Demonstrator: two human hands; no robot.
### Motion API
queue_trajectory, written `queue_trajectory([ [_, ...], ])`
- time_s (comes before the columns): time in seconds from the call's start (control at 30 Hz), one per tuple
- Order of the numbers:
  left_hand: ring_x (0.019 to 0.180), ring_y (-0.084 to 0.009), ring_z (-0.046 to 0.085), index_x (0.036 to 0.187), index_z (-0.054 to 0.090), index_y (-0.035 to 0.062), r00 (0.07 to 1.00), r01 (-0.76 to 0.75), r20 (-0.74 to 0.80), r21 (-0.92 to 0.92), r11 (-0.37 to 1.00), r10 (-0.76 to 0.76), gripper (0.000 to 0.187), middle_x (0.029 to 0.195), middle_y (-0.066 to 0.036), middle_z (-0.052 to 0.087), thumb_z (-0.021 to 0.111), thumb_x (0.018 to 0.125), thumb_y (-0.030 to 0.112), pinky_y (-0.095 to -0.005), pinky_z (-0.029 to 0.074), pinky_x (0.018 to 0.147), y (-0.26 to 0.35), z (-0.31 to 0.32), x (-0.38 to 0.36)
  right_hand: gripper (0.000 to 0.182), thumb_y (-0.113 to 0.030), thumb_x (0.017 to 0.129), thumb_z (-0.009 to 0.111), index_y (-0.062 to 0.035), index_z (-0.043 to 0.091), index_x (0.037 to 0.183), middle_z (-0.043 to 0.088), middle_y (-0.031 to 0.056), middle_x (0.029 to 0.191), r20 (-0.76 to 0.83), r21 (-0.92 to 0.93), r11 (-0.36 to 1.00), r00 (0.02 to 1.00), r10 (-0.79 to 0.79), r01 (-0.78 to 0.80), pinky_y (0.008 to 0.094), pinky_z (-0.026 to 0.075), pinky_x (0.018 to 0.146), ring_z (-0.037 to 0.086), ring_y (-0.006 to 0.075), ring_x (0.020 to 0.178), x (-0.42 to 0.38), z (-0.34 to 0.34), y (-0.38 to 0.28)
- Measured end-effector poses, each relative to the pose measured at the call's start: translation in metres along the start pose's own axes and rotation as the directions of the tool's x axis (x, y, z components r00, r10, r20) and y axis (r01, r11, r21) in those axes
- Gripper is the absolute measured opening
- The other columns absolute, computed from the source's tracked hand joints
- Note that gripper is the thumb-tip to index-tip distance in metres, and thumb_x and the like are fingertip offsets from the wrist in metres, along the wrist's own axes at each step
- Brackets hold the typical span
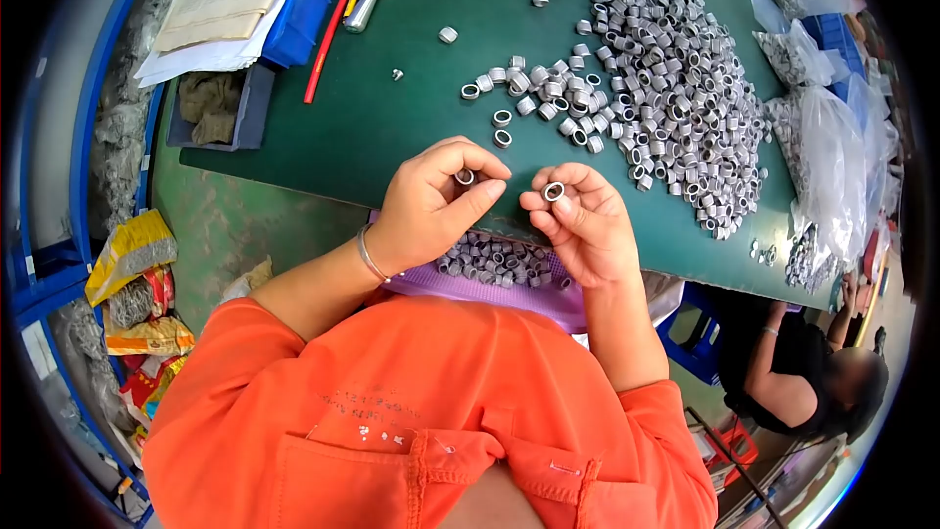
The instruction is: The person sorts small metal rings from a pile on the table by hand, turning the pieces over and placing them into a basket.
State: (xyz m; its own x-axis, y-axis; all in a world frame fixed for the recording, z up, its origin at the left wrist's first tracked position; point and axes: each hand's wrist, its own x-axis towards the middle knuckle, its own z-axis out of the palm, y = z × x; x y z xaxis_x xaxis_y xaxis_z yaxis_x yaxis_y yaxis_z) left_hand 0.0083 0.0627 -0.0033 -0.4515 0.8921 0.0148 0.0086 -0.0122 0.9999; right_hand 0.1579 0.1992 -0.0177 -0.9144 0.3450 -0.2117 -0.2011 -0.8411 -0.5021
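My left hand [436, 191] is closed around a small grey metal ring [465, 176], its fingers curled and thumb stretched along them. Between the thumb and fingers of my right hand [586, 220] another metal ring [554, 191] is pinched, its round opening facing me. Both hands are raised over the near edge of the green table [392, 127], a short gap apart. Beneath them, a purple basket [431, 282] at my lap holds many similar rings [499, 260]. A big pile of rings [676, 88] spreads over the table beyond my right hand, with several loose ones nearer.
Papers [220, 0], a blue tray [308, 0], a red pencil [331, 39] and a grey bin with cloth [223, 108] are at the left. Plastic bags of parts [832, 157] line the right edge. Another person [793, 372] sits at the right. Blue shelving [88, 137] stands left.
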Motion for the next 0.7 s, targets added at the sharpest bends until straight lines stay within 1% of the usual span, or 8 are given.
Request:
queue_trajectory([
  [0.23, 0.074, -0.0058, 0.050, 0.097, 0.059, -0.0015, 1.000, -0.014, 0.027, 0.019, 1.000, 0.014, 0.016, 0.092, -0.004, 0.052, 0.063, 0.082, -0.004, -0.0174, 0.040, 0.059, -0.002, 0.004, -0.003, 0.019, 0.004, 0.087, 0.055, 0.0038, 0.056, 0.106, 0.062, 0.0155, 0.102, 0.000, -0.002, 1.000, 1.000, 0.013, -0.013, 0.0327, 0.056, 0.082, 0.064, 0.0273, 0.097, -0.003, 0.002, -0.001],
  [0.4, 0.060, -0.0045, 0.048, 0.102, 0.063, 0.0011, 0.994, -0.094, 0.074, 0.157, 0.983, 0.083, 0.030, 0.086, -0.003, 0.054, 0.072, 0.074, -0.002, -0.0172, 0.038, 0.052, 0.003, 0.008, -0.003, 0.016, 0.000, 0.084, 0.062, 0.0017, 0.060, 0.100, 0.066, 0.0110, 0.091, -0.060, -0.272, 0.962, 0.998, -0.023, 0.006, 0.0228, 0.053, 0.063, 0.063, 0.0145, 0.077, -0.003, 0.001, 0.007],
  [0.43, 0.060, -0.0045, 0.048, 0.102, 0.063, 0.0011, 0.994, -0.089, 0.074, 0.161, 0.983, 0.078, 0.030, 0.086, -0.003, 0.054, 0.072, 0.074, -0.002, -0.0172, 0.038, 0.052, 0.001, 0.009, -0.003, 0.016, 0.000, 0.084, 0.062, 0.0017, 0.060, 0.100, 0.066, 0.0110, 0.091, -0.059, -0.266, 0.964, 0.998, -0.021, 0.005, 0.0228, 0.053, 0.063, 0.063, 0.0145, 0.077, -0.003, 0.002, 0.008],
  [0.5, 0.058, -0.0038, 0.046, 0.102, 0.063, 0.0015, 0.970, -0.242, 0.085, 0.270, 0.932, 0.227, 0.032, 0.081, -0.002, 0.054, 0.074, 0.072, -0.001, -0.0176, 0.037, 0.051, -0.006, 0.007, -0.001, 0.014, -0.001, 0.084, 0.064, 0.0014, 0.061, 0.097, 0.066, 0.0089, 0.088, -0.080, -0.356, 0.934, 0.997, -0.020, -0.010, 0.0210, 0.049, 0.059, 0.060, 0.0109, 0.074, -0.004, 0.004, 0.007],
  [0.57, 0.051, -0.0058, 0.044, 0.093, 0.065, 0.0042, 0.963, -0.265, 0.032, 0.270, 0.926, 0.266, 0.026, 0.075, -0.002, 0.052, 0.076, 0.070, 0.003, -0.0203, 0.038, 0.047, -0.007, 0.007, -0.001, 0.011, -0.001, 0.085, 0.063, 0.0005, 0.060, 0.095, 0.066, 0.0070, 0.089, -0.068, -0.404, 0.914, 0.998, 0.018, -0.044, 0.0219, 0.049, 0.061, 0.060, 0.0100, 0.074, 0.001, 0.009, 0.002],
  [0.63, 0.053, -0.0069, 0.046, 0.085, 0.061, 0.0035, 0.982, -0.184, 0.005, 0.291, 0.939, 0.191, 0.023, 0.075, -0.002, 0.053, 0.076, 0.068, 0.002, -0.0225, 0.039, 0.047, 0.002, 0.005, -0.004, 0.010, 0.000, 0.085, 0.061, -0.0007, 0.061, 0.095, 0.065, 0.0057, 0.088, -0.157, -0.739, 0.674, 0.974, -0.165, -0.005, 0.0235, 0.048, 0.062, 0.059, 0.0101, 0.073, 0.010, 0.016, 0.003],
  [0.67, 0.053, -0.0069, 0.046, 0.085, 0.061, 0.0035, 0.982, -0.182, 0.007, 0.294, 0.938, 0.188, 0.023, 0.075, -0.002, 0.053, 0.076, 0.068, 0.002, -0.0225, 0.039, 0.047, 0.004, 0.005, -0.004, 0.013, 0.002, 0.083, 0.059, -0.0020, 0.062, 0.095, 0.063, 0.0070, 0.085, 0.112, -0.924, 0.294, 0.908, -0.403, 0.244, 0.0256, 0.046, 0.062, 0.058, 0.0148, 0.074, 0.022, 0.008, 0.007],
  [0.7, 0.054, -0.0079, 0.046, 0.081, 0.058, 0.0036, 0.982, -0.169, -0.016, 0.355, 0.920, 0.186, 0.023, 0.074, -0.002, 0.052, 0.076, 0.067, 0.002, -0.0234, 0.039, 0.047, 0.006, 0.007, -0.005, 0.016, 0.003, 0.078, 0.062, -0.0024, 0.063, 0.094, 0.058, 0.0097, 0.086, 0.305, -0.948, -0.054, 0.853, -0.424, 0.313, 0.0303, 0.046, 0.065, 0.058, 0.0229, 0.077, 0.030, 0.017, 0.000],
])
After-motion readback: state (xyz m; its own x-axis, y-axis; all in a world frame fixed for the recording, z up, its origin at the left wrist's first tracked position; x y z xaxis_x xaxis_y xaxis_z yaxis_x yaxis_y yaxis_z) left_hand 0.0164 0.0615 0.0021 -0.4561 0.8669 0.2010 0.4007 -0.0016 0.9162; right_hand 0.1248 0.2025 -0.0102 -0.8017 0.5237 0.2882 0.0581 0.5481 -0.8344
